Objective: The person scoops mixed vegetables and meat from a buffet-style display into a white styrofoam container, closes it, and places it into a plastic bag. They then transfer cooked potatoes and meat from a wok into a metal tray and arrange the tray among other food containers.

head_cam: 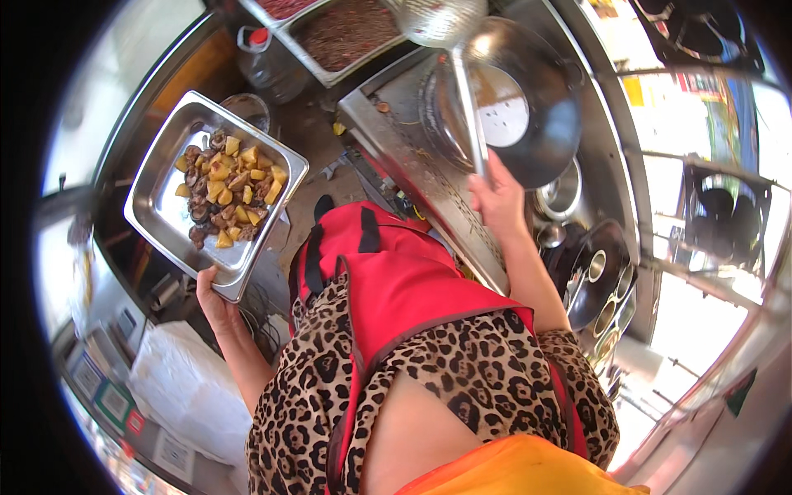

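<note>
My left hand point(214, 297) grips the near corner of a rectangular stainless steel pan point(154, 223), held out over the floor. Chunks of cooked potato point(219, 179) and dark pieces that look like mushroom or meat point(201, 213) lie in it. In my right hand point(500, 201) is the metal handle of a perforated skimmer point(442, 21), its round head raised at the top of the view. Behind that handle sits a large dark wok point(550, 130) on the steel stove counter point(433, 179). A pale, round patch with dark specks shows inside the wok.
Two trays of reddish food, the nearer one a steel tray point(346, 40), stand at the top. A clear plastic jug point(266, 68) with a red cap is beside them. Pots and a steel bowl point(560, 192) line the right side. A white bag point(185, 383) lies lower left, near printed codes.
</note>
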The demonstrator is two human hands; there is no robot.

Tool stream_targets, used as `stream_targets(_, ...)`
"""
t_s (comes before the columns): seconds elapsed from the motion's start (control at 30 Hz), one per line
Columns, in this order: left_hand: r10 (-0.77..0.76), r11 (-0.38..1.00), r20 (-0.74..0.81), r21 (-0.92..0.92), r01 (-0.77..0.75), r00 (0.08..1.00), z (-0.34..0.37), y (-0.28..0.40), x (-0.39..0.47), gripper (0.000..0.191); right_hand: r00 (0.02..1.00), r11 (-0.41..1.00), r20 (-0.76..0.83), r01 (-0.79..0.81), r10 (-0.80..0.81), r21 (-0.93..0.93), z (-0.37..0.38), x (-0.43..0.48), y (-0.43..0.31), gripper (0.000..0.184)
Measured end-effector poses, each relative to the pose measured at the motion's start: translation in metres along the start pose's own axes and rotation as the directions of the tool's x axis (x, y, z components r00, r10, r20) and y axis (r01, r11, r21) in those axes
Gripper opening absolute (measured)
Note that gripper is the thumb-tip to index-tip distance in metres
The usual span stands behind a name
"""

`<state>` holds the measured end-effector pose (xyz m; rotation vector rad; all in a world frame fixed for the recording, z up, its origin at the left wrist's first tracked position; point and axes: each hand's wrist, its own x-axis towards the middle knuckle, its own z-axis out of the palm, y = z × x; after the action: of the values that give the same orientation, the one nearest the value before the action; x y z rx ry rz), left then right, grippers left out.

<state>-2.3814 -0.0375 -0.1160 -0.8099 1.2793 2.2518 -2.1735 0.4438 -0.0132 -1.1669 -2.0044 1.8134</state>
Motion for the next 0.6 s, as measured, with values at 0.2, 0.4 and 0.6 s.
stream_targets(0.2,0.023,0.998,0.092,0.057,-0.029,0.995,-0.024,0.018,-0.029,0.021,0.921,0.867,-0.389,-0.188,-0.007,-0.461,-0.094,-0.080,0.062,0.056)
stream_targets(0.4,0.074,0.994,0.188,0.068,-0.088,0.979,0.001,0.018,-0.083,0.040,0.923,0.735,-0.384,-0.243,-0.026,-0.633,-0.139,-0.097,0.106,0.056)
stream_targets(0.6,0.093,0.994,0.246,0.025,-0.102,0.965,0.042,-0.008,-0.117,0.023,0.995,0.994,0.019,-0.102,0.101,0.036,-0.136,-0.084,0.079,0.045)
